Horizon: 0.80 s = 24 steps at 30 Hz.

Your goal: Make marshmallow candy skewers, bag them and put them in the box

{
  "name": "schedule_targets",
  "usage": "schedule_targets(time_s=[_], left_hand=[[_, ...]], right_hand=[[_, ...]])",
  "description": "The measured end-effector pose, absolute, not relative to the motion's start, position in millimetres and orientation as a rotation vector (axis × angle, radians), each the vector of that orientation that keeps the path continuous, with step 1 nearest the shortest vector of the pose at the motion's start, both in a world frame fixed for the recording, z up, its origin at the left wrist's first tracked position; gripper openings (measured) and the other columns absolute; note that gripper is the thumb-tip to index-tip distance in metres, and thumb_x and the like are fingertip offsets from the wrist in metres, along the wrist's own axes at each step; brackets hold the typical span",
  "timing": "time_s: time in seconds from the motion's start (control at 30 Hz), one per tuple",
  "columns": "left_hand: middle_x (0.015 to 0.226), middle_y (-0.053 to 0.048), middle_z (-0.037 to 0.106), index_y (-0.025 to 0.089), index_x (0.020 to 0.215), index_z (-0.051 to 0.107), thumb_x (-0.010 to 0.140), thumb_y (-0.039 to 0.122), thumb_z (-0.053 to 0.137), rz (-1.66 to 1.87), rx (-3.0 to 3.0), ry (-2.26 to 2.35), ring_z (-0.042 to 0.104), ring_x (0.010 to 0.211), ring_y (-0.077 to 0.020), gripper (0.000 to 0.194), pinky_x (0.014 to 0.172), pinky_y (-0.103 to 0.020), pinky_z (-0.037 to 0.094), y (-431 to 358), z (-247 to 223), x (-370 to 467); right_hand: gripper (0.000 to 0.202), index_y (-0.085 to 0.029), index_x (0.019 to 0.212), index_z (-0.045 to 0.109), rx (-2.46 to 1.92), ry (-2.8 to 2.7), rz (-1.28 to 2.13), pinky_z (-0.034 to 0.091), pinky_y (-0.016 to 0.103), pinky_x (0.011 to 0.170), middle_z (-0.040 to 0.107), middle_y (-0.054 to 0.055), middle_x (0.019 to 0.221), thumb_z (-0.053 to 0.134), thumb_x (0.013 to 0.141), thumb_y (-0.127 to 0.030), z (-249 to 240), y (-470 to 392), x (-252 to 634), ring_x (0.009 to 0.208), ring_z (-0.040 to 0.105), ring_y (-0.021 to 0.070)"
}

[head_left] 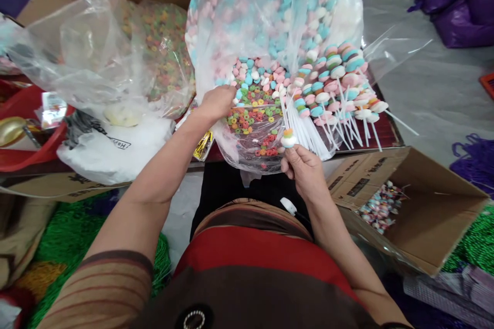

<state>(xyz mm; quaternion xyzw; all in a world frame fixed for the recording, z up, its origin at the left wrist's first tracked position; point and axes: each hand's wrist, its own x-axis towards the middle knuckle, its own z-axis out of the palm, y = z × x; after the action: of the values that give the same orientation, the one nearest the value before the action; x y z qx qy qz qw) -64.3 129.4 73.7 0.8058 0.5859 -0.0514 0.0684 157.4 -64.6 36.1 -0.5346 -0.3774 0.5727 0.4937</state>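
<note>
My right hand (304,167) pinches a candy skewer (287,140) near the front edge of the table; a white piece and orange and green rings show at its top, and its stick is hidden by the fingers. My left hand (219,101) is at the left side of an open clear bag, curled down at the loose pink, blue and white candies (250,73); its fingertips and anything in them are hidden. Small coloured rings (247,119) lie between the two hands on the plastic. White sticks (304,131) lie just beyond my right hand.
Finished candy skewers (339,85) are piled on the right of the table. A large candy bag (266,5) stands behind, beside a bag of rings (165,51). At left is a red basket (46,149). An open cardboard box (428,216) with wrapped pieces sits at lower right.
</note>
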Motion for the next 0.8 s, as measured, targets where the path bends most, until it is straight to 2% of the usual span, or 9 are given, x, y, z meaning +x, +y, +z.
schedule_targets(time_s=[0.13,0.2,0.33,0.5,0.57,0.67,0.8], left_hand=[[0.119,-0.022,0.072,0.011,0.115,0.074,0.084,0.013,0.061,-0.260,2.405,1.849,0.067,0.116,-0.0382,0.033,0.098,-0.044,0.049,140,69,-55],[0.111,-0.020,0.074,0.013,0.108,0.076,0.082,0.014,0.063,-0.223,2.410,1.864,0.067,0.113,-0.0376,0.029,0.097,-0.044,0.049,147,65,-55],[0.093,-0.010,0.076,0.020,0.095,0.076,0.079,0.022,0.068,0.067,2.334,1.815,0.068,0.096,-0.0282,0.018,0.089,-0.037,0.050,158,59,-71],[0.090,-0.008,0.075,0.021,0.080,0.075,0.076,0.024,0.071,0.389,2.210,1.753,0.063,0.082,-0.0226,0.006,0.080,-0.034,0.048,160,61,-86],[0.089,-0.008,0.075,0.020,0.081,0.076,0.076,0.023,0.071,0.391,2.232,1.732,0.063,0.081,-0.0225,0.008,0.080,-0.034,0.048,160,62,-82],[0.088,-0.007,0.075,0.019,0.095,0.077,0.079,0.022,0.067,0.350,2.245,1.719,0.064,0.083,-0.0227,0.019,0.081,-0.034,0.047,162,59,-73],[0.087,-0.009,0.073,0.018,0.098,0.078,0.082,0.021,0.063,0.195,2.307,1.703,0.066,0.097,-0.0268,0.022,0.090,-0.036,0.046,172,51,-59]], right_hand=[[0.049,-0.021,0.082,0.067,-1.291,-0.921,1.382,0.025,0.023,0.042,0.054,-0.006,0.054,0.067,0.086,-0.069,35,-66,158,0.042,0.036,0.0064],[0.049,-0.021,0.083,0.067,-1.304,-0.929,1.374,0.025,0.023,0.042,0.054,-0.006,0.054,0.066,0.086,-0.070,36,-66,158,0.042,0.036,0.0068],[0.049,-0.020,0.084,0.067,-1.311,-0.920,1.374,0.026,0.023,0.043,0.054,-0.006,0.054,0.067,0.086,-0.070,34,-66,159,0.043,0.037,0.0069],[0.047,-0.020,0.083,0.067,-1.303,-0.927,1.390,0.025,0.023,0.043,0.054,-0.006,0.054,0.066,0.087,-0.067,31,-64,155,0.042,0.037,0.0068],[0.047,-0.020,0.083,0.067,-1.307,-0.930,1.400,0.025,0.023,0.043,0.054,-0.006,0.054,0.067,0.087,-0.067,31,-64,154,0.042,0.037,0.0067],[0.048,-0.021,0.081,0.066,-1.328,-0.932,1.401,0.025,0.023,0.042,0.053,-0.006,0.053,0.067,0.086,-0.068,32,-63,152,0.042,0.036,0.0068],[0.048,-0.021,0.081,0.065,-1.341,-0.941,1.393,0.025,0.023,0.042,0.052,-0.006,0.053,0.066,0.086,-0.069,34,-62,152,0.042,0.036,0.0072]])
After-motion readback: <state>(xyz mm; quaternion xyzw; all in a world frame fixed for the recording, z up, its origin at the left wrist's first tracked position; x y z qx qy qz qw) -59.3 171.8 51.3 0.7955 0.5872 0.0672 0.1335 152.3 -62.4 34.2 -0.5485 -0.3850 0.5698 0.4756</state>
